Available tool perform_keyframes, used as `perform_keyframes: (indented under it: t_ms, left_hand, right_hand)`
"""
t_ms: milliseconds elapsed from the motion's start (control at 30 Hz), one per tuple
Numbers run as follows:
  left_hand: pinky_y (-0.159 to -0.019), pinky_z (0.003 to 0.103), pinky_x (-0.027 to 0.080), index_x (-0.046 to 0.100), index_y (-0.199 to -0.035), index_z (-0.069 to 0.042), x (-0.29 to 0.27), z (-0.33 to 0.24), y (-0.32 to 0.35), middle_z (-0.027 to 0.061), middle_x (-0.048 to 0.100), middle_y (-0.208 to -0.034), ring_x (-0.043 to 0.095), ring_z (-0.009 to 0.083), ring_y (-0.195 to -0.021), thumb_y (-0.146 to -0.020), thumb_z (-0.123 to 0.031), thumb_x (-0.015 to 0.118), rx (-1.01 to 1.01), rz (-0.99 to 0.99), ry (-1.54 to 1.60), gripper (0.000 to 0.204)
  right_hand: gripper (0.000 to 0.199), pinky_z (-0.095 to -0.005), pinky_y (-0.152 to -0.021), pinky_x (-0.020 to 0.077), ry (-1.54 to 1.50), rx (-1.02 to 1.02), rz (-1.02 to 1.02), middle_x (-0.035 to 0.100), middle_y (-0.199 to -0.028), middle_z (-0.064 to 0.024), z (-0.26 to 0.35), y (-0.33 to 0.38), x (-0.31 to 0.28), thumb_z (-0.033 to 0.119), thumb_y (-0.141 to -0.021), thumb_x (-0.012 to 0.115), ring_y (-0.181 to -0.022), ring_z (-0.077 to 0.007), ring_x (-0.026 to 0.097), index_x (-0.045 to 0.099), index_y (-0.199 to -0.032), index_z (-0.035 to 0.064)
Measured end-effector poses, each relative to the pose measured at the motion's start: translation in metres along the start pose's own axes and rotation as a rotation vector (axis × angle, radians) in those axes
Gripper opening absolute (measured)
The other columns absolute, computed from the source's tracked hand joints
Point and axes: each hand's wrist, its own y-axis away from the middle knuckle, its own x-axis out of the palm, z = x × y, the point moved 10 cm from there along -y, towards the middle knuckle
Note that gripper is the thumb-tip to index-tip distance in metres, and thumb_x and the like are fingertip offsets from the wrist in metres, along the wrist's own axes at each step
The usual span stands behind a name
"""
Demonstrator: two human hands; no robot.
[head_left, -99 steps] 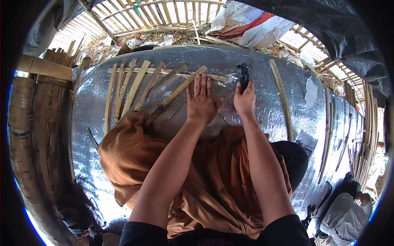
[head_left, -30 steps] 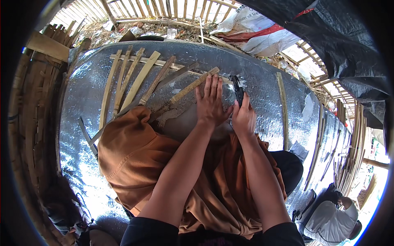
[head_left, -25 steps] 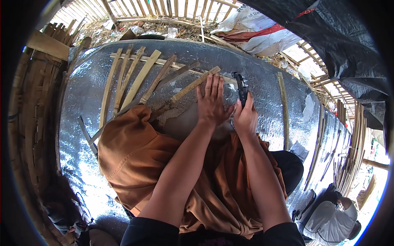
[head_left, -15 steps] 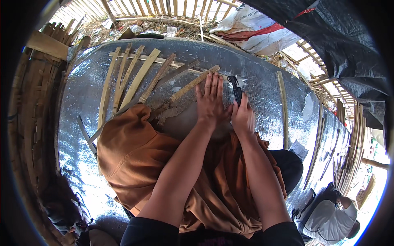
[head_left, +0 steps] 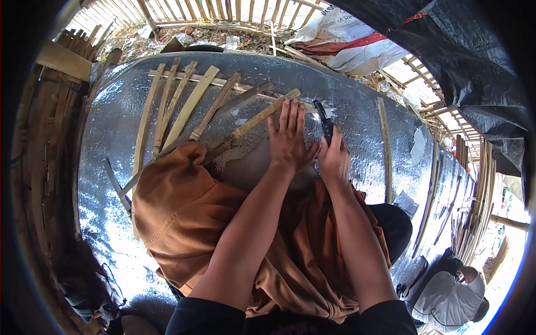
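My left hand [head_left: 287, 139] lies flat with fingers stretched forward. Its fingertips rest by the upper end of a brown bamboo strip [head_left: 259, 118], near a thin pale crosswise strip [head_left: 201, 80]. Closed around a black-handled cutter [head_left: 325, 121], probably a utility knife, my right hand [head_left: 335, 161] is just to the right of the left one. The cutter points forward and slightly left; its blade is too small to make out. Beneath the hands is a worn grey patch [head_left: 245, 159] of the silvery sheet. More bamboo strips [head_left: 192, 106] fan out on the left.
Silvery foil sheeting [head_left: 357, 106] covers the ground, with a single long strip [head_left: 385, 151] lying to the right. Brown cloth [head_left: 184, 206] covers my legs. A white sack [head_left: 346, 42] and black plastic [head_left: 469, 67] stand beyond. Another person in white [head_left: 449, 298] is at lower right.
My right hand has shifted slightly right with the cutter, away from the left hand. The left hand stays nearly in place, still flat.
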Motion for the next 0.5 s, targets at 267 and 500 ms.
perform_keyframes:
  t_ms: [267,500]
  left_hand:
    - [-0.122,0.063,0.013,0.015,-0.163,-0.005,-0.004,-0.003,-0.004,0.0123,0.009,-0.172,0.004,0.0298,-0.159,-0.090,-0.066,0.055,0.000,0.009,-0.070,0.104]
    - [-0.120,0.067,0.012,0.017,-0.164,-0.009,0.000,-0.006,-0.003,0.0156,0.009,-0.171,0.004,0.0345,-0.159,-0.090,-0.066,0.054,0.026,-0.043,-0.094,0.101]
  right_hand:
    - [0.047,-0.0558,-0.075,0.0566,-0.108,0.051,0.004,0.065,-0.116,-0.0337,-0.013,-0.006,-0.002,0.018,-0.101,0.058,-0.093,-0.0517,0.068,0.044,-0.140,-0.0026]
    - [0.043,-0.0566,-0.071,0.0557,-0.111,0.049,0.029,0.069,-0.098,-0.0323,-0.013,-0.010,0.002,0.021,-0.101,0.058,-0.087,-0.0507,0.068,0.049,-0.135,-0.0023]
